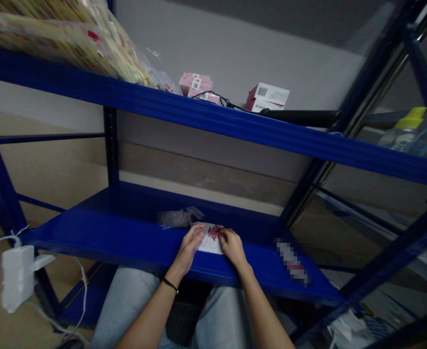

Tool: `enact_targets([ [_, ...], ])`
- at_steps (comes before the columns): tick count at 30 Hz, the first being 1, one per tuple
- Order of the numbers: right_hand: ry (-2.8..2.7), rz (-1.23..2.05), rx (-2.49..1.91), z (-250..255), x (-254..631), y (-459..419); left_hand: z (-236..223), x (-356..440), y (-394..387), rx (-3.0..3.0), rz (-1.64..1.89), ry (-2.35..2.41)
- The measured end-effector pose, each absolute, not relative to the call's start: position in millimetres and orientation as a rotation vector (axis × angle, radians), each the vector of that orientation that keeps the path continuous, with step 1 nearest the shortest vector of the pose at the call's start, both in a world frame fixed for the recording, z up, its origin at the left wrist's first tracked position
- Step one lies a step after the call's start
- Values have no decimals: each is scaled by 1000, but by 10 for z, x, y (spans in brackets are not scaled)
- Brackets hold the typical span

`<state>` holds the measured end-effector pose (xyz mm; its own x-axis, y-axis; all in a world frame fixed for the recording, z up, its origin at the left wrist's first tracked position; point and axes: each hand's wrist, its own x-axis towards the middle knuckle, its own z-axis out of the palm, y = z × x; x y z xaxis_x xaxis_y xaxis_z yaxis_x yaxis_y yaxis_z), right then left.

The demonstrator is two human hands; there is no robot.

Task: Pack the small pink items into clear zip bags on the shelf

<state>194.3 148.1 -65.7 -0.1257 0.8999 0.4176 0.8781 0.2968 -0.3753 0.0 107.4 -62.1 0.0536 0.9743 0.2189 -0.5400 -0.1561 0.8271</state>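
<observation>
A white sheet or packet (209,246) lies on the blue shelf between my hands, with a cluster of small pink and dark red bead-like pieces (214,232) on it. At its left edge is my left hand (193,237), fingers stretched out and touching the sheet. My right hand (232,244) is at the right side, its fingers curled and pressed together at the small pieces. What the right fingertips hold, if anything, is too small to make out. Behind my left hand lie several clear plastic bags (177,218).
The blue lower shelf (100,225) carries a pixelated item (292,261) at right. Above, the upper shelf beam (235,128) spans the view, bearing bagged stacks (71,43), pink boxes (196,83), white boxes (270,94) and a yellow-capped bottle (410,123). A white power strip (17,276) hangs at left.
</observation>
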Motion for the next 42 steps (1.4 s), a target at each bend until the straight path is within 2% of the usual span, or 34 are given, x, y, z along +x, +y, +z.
enact_targets([
  [9, -2007, -109, -1677, -711, 1871, 1506, -622, -7, 1073, 991, 1463, 605],
  [25, -2027, -56, -1611, -722, 1882, 1524, -591, -19, 1044, 982, 1445, 587],
  [34, -2048, -48, -1563, -764, 1889, 1538, -680, -44, 1130, 753, 1458, 408],
  [38, -1963, 49, -1499, -661, 1915, 1542, -696, -57, 1134, 731, 1422, 360],
  [42, -1746, 400, -1326, -341, 1872, 1480, -694, -41, 1110, 832, 1389, 417],
])
